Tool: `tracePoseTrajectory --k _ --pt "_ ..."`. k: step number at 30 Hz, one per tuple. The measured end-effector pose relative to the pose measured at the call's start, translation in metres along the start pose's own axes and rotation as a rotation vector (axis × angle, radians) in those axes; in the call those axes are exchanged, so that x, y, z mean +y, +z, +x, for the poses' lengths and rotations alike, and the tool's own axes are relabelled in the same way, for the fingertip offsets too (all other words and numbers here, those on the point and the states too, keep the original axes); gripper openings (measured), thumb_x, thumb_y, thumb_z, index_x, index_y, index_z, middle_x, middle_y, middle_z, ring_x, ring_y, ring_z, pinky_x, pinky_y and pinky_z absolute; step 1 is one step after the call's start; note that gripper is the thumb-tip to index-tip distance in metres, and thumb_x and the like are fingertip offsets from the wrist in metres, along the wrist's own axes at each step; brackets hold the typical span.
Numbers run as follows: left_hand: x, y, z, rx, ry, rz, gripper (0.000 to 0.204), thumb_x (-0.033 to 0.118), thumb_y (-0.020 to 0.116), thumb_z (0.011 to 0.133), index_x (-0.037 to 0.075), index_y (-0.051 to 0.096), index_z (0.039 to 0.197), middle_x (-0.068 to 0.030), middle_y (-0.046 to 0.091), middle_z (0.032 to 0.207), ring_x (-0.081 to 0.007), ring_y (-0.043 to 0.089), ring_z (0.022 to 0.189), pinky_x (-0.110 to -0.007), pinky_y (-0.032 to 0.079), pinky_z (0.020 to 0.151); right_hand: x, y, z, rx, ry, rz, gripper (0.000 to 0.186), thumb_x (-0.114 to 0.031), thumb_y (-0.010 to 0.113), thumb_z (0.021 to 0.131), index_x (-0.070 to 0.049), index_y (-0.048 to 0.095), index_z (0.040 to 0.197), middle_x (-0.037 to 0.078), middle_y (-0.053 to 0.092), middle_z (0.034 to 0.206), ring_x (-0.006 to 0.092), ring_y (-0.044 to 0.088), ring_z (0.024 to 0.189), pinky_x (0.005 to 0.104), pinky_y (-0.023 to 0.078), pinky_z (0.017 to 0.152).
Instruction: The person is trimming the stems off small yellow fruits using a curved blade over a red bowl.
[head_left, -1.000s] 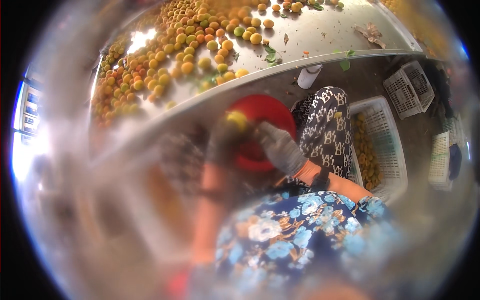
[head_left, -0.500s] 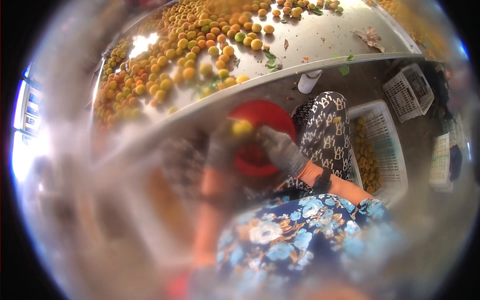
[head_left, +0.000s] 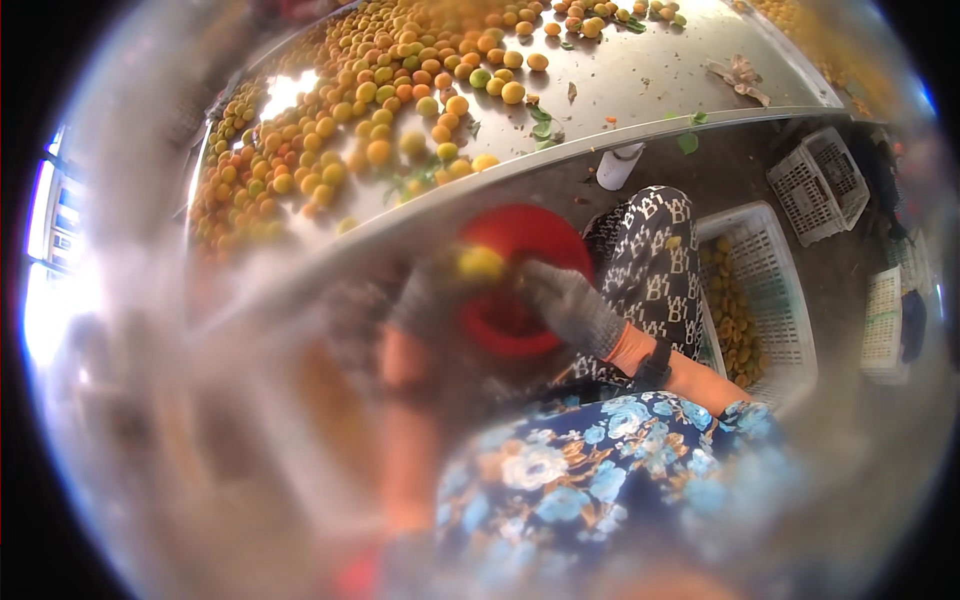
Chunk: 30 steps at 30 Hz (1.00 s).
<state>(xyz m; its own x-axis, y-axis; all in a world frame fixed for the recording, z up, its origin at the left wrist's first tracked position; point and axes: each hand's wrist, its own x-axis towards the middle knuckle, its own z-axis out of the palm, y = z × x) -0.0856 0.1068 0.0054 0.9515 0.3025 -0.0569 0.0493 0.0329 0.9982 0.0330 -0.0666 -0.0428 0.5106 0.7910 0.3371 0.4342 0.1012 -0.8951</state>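
My left hand [head_left: 432,292], in a grey glove and blurred, is closed around a yellow apricot [head_left: 480,263]. Close to the fruit's right side is my right hand [head_left: 572,303], also in a grey glove, with its fingers curled; whatever they hold is hidden. Both hands are over a red bucket [head_left: 540,232] in front of my lap. The bucket's inside is dark, and its contents are too blurred to tell. Beyond it, many yellow, orange and greenish apricots [head_left: 380,152] lie spread on a metal table [head_left: 600,90].
The table's raised edge [head_left: 560,148] runs between me and the fruit. To my right stands a white crate [head_left: 770,275] with halved-looking fruit [head_left: 728,310]. Farther right are another crate [head_left: 825,185] and a pale crate [head_left: 882,325]. A white cylinder [head_left: 618,166] stands under the table.
My hands have shifted slightly, the right one a little to the right and down. The apricot remains in my left hand, slightly lower and farther left.
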Motion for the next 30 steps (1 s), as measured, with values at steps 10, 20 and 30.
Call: tracePoseTrajectory --k 10,20,30 --pt "-0.03 0.043 -0.007 0.199 -0.063 -0.88 0.041 0.031 0.069 0.092 0.0 0.063 0.117 -0.013 0.068 0.107 -0.0247 0.066 0.097 -0.038 0.055 0.089 0.006 0.018 -0.001 0.137 0.22 0.156 0.035 -0.021 0.063 0.098 -0.001 0.061 0.126 0.018 0.071 0.106 0.0287 0.071 0.095 0.0369 0.056 0.075" --pt "-0.015 0.018 -0.015 0.217 -0.033 -0.389 0.041 0.03 0.07 0.091 -0.002 0.063 0.117 -0.0138 0.068 0.108 -0.0248 0.067 0.098 -0.038 0.055 0.088 0.004 0.0 0.0 -0.064 0.073 0.026 0.03 -0.024 0.059 0.101 -0.001 0.063 0.12 0.017 0.069 0.103 0.0297 0.07 0.089 0.0381 0.054 0.074" --pt "-0.026 0.04 -0.008 0.279 -0.022 -0.608 0.044 0.031 0.072 0.09 -0.002 0.062 0.118 -0.0115 0.069 0.105 -0.0229 0.066 0.096 -0.038 0.055 0.086 0.003 0.004 -0.001 -0.023 0.153 0.306 0.029 -0.019 0.058 0.101 -0.001 0.061 0.123 0.016 0.069 0.102 0.0247 0.07 0.091 0.0338 0.055 0.079"
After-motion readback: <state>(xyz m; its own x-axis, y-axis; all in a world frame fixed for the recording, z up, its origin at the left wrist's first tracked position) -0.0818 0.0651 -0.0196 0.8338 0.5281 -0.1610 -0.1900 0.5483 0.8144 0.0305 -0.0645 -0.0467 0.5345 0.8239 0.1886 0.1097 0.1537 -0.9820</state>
